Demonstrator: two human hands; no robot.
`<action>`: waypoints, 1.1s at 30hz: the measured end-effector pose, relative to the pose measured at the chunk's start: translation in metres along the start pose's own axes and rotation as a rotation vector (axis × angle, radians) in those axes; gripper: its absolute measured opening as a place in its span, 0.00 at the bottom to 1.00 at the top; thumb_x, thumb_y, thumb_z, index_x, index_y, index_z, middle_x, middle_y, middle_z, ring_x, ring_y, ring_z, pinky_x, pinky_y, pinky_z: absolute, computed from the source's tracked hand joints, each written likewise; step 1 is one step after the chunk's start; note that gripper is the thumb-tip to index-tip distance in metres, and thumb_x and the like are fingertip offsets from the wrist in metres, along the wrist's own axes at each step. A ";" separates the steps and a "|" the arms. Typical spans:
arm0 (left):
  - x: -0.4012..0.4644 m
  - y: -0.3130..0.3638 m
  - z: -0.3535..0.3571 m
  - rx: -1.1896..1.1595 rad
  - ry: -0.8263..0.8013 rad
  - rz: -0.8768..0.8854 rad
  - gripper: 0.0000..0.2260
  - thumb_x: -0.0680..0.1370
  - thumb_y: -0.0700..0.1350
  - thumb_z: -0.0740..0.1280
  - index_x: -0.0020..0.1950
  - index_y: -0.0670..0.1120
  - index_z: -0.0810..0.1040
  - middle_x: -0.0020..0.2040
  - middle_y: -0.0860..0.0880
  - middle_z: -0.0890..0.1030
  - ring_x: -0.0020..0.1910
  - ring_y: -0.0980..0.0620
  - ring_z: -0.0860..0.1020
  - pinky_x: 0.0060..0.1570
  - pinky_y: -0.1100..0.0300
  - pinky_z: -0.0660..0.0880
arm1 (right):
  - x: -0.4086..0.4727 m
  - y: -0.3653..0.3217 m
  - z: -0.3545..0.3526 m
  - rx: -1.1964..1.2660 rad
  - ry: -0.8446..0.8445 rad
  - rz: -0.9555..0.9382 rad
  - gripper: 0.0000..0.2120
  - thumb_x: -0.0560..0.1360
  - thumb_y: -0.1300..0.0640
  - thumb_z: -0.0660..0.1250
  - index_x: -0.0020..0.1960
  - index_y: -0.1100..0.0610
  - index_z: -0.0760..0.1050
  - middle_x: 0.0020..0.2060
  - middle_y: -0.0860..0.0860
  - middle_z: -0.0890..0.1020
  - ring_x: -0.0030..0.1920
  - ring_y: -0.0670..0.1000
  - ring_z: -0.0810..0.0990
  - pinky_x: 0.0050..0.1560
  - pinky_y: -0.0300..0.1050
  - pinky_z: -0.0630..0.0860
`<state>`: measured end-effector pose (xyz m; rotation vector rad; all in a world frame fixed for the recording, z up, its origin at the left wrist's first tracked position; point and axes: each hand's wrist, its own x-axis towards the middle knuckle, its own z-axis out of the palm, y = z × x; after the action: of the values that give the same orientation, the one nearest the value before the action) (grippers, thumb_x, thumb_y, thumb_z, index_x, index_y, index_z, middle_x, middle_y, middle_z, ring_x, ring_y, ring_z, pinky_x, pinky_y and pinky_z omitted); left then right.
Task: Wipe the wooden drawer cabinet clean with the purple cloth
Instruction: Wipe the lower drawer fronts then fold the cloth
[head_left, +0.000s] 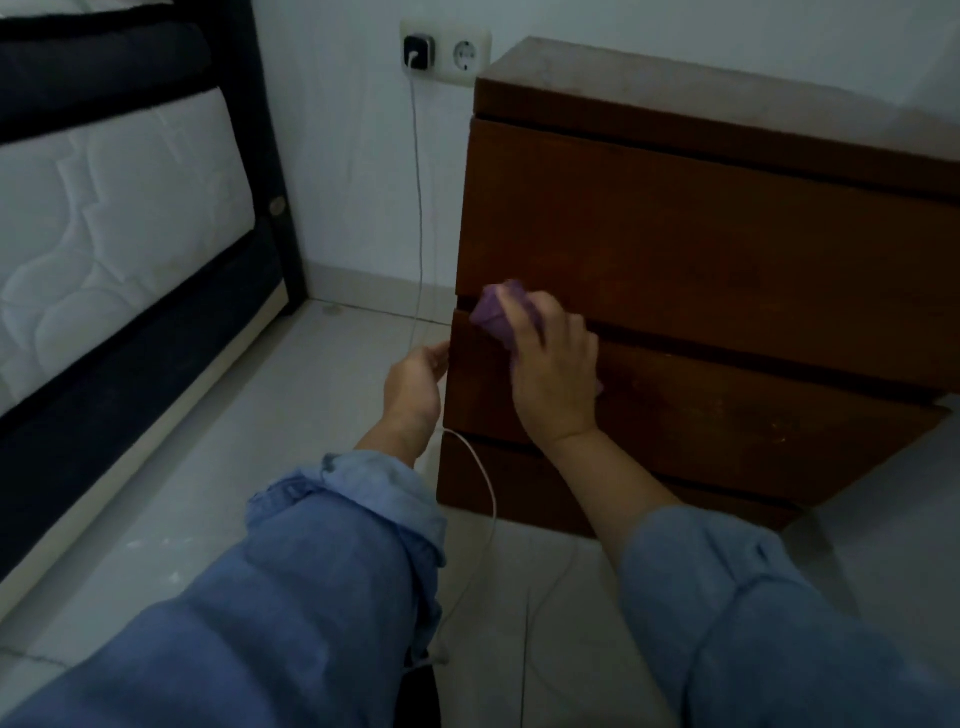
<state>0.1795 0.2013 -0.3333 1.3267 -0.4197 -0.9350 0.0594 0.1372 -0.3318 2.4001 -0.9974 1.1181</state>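
A brown wooden drawer cabinet (701, 249) with three drawer fronts stands against the white wall on the right. My right hand (553, 374) grips a bunched purple cloth (496, 312) and holds it against the top left corner of the middle drawer front. My left hand (415, 384) rests at the cabinet's left edge beside the middle drawer, fingers relaxed and touching the side. Its fingertips are partly hidden by the cabinet's corner.
A white charger cable (418, 208) hangs from a wall socket (447, 52) and loops over the tiled floor (249, 467) near my left wrist. A bed with a white mattress (104, 218) and dark frame stands at the left.
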 end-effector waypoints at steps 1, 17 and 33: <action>0.002 -0.002 0.000 -0.035 0.016 -0.023 0.19 0.80 0.40 0.50 0.62 0.40 0.76 0.55 0.46 0.78 0.55 0.54 0.74 0.47 0.63 0.68 | -0.004 0.002 0.013 -0.079 -0.065 -0.086 0.33 0.70 0.56 0.66 0.72 0.49 0.58 0.63 0.53 0.63 0.52 0.54 0.66 0.48 0.50 0.70; 0.029 -0.024 -0.007 0.158 0.101 0.059 0.15 0.77 0.45 0.54 0.46 0.52 0.81 0.51 0.47 0.83 0.54 0.50 0.80 0.57 0.57 0.72 | -0.095 0.026 0.074 -0.172 -0.338 -0.544 0.40 0.60 0.55 0.73 0.70 0.48 0.63 0.59 0.51 0.75 0.50 0.55 0.67 0.49 0.49 0.62; -0.007 -0.020 0.013 0.465 0.039 0.018 0.13 0.68 0.48 0.62 0.52 0.53 0.73 0.46 0.50 0.80 0.48 0.48 0.79 0.56 0.48 0.76 | -0.030 0.055 0.009 0.093 0.101 -0.173 0.15 0.81 0.60 0.56 0.49 0.60 0.81 0.40 0.56 0.81 0.37 0.57 0.76 0.35 0.47 0.75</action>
<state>0.1591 0.1990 -0.3469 1.7554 -0.6438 -0.8215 0.0114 0.1072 -0.3610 2.4206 -0.7053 1.2322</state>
